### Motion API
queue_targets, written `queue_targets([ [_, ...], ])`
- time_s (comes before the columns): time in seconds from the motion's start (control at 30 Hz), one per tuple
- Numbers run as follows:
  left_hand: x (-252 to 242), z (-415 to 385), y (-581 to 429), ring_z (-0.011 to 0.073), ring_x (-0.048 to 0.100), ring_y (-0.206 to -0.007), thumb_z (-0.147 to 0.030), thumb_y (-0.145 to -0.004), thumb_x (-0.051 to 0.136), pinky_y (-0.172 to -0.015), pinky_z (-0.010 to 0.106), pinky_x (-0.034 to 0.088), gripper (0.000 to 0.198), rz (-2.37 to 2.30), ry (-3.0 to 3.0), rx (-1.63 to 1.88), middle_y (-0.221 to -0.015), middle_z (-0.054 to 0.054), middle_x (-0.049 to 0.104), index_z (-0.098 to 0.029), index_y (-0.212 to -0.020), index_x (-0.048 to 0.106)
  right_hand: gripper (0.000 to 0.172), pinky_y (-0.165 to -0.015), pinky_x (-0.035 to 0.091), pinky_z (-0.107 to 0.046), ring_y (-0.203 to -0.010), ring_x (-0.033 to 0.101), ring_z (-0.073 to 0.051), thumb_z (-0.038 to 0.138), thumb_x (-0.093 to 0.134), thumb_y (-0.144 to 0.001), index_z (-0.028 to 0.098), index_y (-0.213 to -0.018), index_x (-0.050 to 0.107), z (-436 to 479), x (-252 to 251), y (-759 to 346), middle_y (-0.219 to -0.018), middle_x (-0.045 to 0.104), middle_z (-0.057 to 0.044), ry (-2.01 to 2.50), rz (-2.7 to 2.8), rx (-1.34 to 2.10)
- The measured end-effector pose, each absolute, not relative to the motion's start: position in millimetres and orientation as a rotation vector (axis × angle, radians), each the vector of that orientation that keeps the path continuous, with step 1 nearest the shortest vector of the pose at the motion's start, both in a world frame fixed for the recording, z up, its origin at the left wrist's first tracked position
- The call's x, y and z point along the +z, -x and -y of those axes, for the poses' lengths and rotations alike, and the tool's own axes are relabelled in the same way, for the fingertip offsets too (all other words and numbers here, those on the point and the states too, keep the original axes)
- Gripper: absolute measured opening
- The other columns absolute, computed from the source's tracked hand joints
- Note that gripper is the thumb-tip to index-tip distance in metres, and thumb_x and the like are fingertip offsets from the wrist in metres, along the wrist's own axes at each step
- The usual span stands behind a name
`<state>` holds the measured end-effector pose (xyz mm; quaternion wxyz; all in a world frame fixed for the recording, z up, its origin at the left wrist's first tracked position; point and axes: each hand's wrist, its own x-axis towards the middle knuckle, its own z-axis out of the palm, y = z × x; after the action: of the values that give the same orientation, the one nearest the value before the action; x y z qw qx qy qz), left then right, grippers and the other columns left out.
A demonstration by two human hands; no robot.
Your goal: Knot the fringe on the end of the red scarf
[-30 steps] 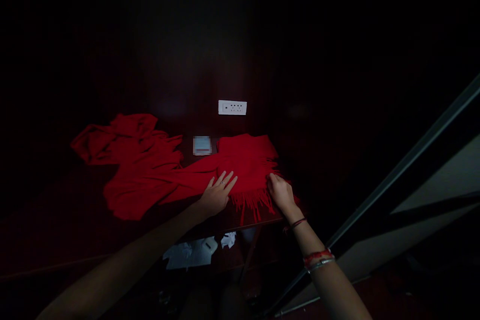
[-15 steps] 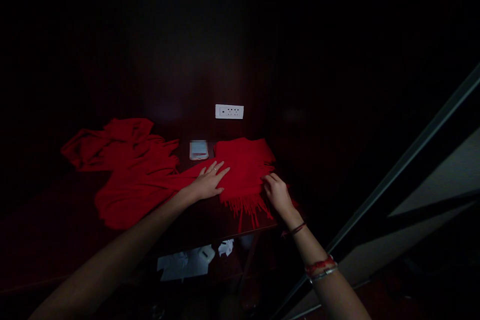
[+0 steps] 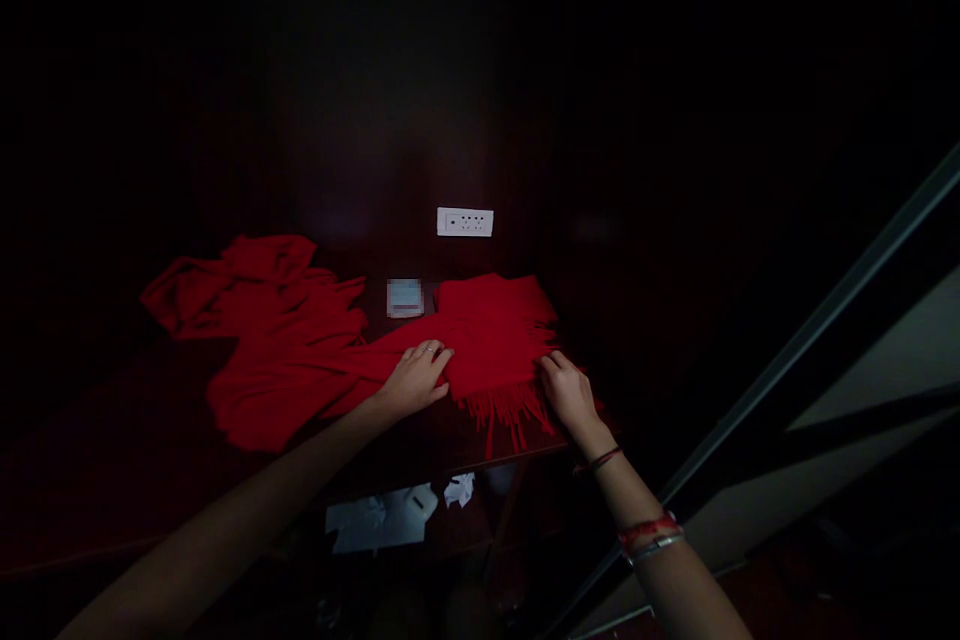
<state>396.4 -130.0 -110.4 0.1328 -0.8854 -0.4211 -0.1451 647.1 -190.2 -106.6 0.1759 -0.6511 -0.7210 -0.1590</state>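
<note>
A red fringed scarf lies partly folded on a dark wooden shelf, its fringe hanging toward the front edge. The rest of the red cloth spreads to the left in loose, rumpled folds. My left hand, with a ring on one finger, has its fingers bent onto the scarf at the left side of the flatter part and grips the fabric there. At the right edge, beside the fringe, my right hand pinches the scarf between closed fingers. Its fingertips are partly hidden in the dim light.
A phone-like flat object, its face blurred, lies behind the scarf. A white power socket is on the dark back wall. Below the shelf are a pale sheet and crumpled white paper. A metal-edged frame slants along the right.
My left hand's spread fingers have drawn in and bent onto the scarf. My right hand remains at the scarf's right edge. The whole view has shifted slightly.
</note>
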Motion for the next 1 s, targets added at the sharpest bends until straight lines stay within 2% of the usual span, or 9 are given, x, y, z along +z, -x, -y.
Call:
queue_targets([
  [0.2,-110,124,-402,0.0236,0.040,-0.103,-0.015,-0.075,0.037,-0.086,0.039,0.031,0.035,1.390,2.430,-0.488,-0.107,0.011,0.046,-0.018,-0.110,0.043,0.024,-0.069,0.035,-0.023,-0.082,0.048,-0.015,0.014,0.036,-0.081,0.020,-0.095,0.054,188,-101,-645,-0.091,0.053,-0.006,1.844,2.068,-0.524],
  [0.33,-117,123,-390,0.0314,0.031,-0.112,-0.037,-0.072,0.047,-0.085,0.048,0.030,0.055,1.530,2.406,-0.566,-0.122,0.014,0.033,-0.019,-0.122,0.031,0.025,-0.074,0.033,-0.024,-0.087,0.045,-0.016,0.011,0.038,-0.079,0.019,-0.096,0.054,189,-104,-645,-0.094,0.054,-0.006,1.797,2.120,-0.577],
  [0.4,-118,126,-379,0.0321,0.028,-0.113,-0.042,-0.072,0.048,-0.086,0.048,0.030,0.060,1.509,2.401,-0.604,-0.124,0.016,0.031,-0.017,-0.123,0.030,0.028,-0.075,0.032,-0.027,-0.091,0.043,-0.018,0.011,0.040,-0.078,0.019,-0.102,0.052,191,-102,-641,-0.100,0.053,-0.007,1.735,2.161,-0.626],
  [0.5,-118,134,-359,0.0257,0.035,-0.110,-0.038,-0.075,0.046,-0.088,0.039,0.032,0.046,1.344,2.461,-0.596,-0.118,0.013,0.038,-0.017,-0.116,0.039,0.031,-0.077,0.031,-0.030,-0.094,0.041,-0.019,0.012,0.041,-0.078,0.020,-0.108,0.049,193,-98,-630,-0.104,0.052,-0.006,1.573,2.278,-0.687],
  [0.63,-120,139,-334,0.0191,0.048,-0.096,-0.027,-0.081,0.039,-0.081,0.030,0.040,0.031,1.221,2.618,-0.320,-0.106,0.009,0.050,-0.018,-0.110,0.045,0.027,-0.076,0.032,-0.031,-0.087,0.045,-0.019,0.013,0.043,-0.079,0.020,-0.102,0.052,186,-96,-613,-0.095,0.056,-0.006,1.479,2.386,-0.705],
  [0.77,-116,134,-317,0.0181,0.052,-0.090,-0.005,-0.076,0.034,-0.078,0.029,0.042,0.036,1.253,2.552,-0.157,-0.098,0.008,0.055,-0.017,-0.106,0.050,0.025,-0.075,0.034,-0.030,-0.082,0.048,-0.018,0.012,0.044,-0.078,0.019,-0.098,0.055,176,-107,-611,-0.088,0.058,-0.005,1.486,2.368,-0.677],
  [0.87,-98,133,-302,0.0180,0.051,-0.089,-0.003,-0.072,0.035,-0.080,0.030,0.041,0.035,1.217,2.522,-0.198,-0.093,0.007,0.056,-0.017,-0.098,0.054,0.025,-0.076,0.035,-0.028,-0.082,0.049,-0.017,0.013,0.042,-0.080,0.019,-0.100,0.055,172,-117,-618,-0.089,0.059,-0.005,1.445,2.267,-0.616],
  [1.0,-70,143,-280,0.0171,0.047,-0.094,-0.002,-0.070,0.036,-0.085,0.029,0.037,0.038,1.207,2.490,-0.345,-0.097,0.006,0.053,-0.018,-0.100,0.053,0.026,-0.076,0.036,-0.028,-0.083,0.050,-0.016,0.014,0.037,-0.082,0.017,-0.100,0.055,171,-125,-625,-0.090,0.060,-0.006,1.338,2.170,-0.537],
])
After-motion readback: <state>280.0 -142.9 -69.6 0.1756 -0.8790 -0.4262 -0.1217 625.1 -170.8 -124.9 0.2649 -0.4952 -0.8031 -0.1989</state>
